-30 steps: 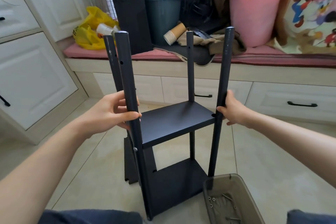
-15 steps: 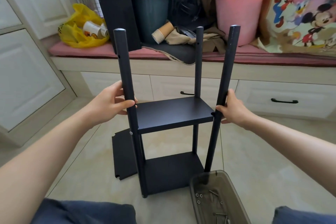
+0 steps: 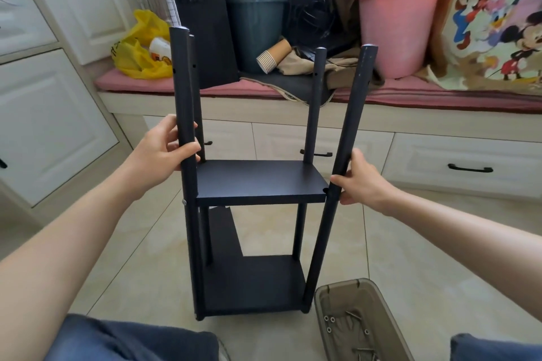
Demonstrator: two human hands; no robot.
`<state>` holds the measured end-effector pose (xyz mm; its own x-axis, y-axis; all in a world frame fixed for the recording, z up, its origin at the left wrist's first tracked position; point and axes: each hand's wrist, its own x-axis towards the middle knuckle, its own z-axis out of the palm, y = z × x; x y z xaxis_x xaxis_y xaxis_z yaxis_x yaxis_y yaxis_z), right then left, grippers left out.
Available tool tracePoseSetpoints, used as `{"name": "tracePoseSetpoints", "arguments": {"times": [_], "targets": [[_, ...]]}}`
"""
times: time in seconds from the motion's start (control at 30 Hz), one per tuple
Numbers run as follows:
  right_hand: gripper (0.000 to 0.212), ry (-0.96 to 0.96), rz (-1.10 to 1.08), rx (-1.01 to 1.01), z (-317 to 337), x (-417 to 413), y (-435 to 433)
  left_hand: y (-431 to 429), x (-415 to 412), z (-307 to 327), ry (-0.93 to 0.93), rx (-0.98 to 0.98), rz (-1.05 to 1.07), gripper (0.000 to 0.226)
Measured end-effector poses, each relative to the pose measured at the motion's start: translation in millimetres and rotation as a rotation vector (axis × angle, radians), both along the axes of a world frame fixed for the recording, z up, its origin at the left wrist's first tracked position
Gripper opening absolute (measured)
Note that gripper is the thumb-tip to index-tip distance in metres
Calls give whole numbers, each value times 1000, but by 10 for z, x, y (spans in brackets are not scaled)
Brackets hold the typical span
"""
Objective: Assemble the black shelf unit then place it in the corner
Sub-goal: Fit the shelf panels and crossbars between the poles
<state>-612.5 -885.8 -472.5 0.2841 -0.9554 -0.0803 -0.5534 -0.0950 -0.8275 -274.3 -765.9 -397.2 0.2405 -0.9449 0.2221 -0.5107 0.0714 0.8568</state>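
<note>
Standing upright on the tiled floor, the black shelf unit (image 3: 261, 182) has two shelves fitted and four posts rising bare above the upper one. The left hand (image 3: 164, 149) curls thumb and fingers round the unit's front-left post (image 3: 183, 97) just above that shelf; the right hand (image 3: 360, 182) grips the front-right post (image 3: 352, 126) at shelf level. Just right of the unit's foot sits a brown tray (image 3: 340, 284) holding screws (image 3: 352, 315). Behind the unit a loose black panel (image 3: 225, 231) lies flat, with a pink-cushioned bench (image 3: 440, 94) farther back.
</note>
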Motion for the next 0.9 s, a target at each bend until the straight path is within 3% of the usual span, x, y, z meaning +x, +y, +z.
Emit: {"name": "tracePoseSetpoints", "arguments": {"times": [0.33, 0.9], "targets": [[33, 71, 83, 74, 21, -190, 301, 76, 4, -59, -18, 59, -22, 21], [33, 91, -129, -89, -90, -998, 223, -406, -687, -271, -8, 90, -117, 31]]}}
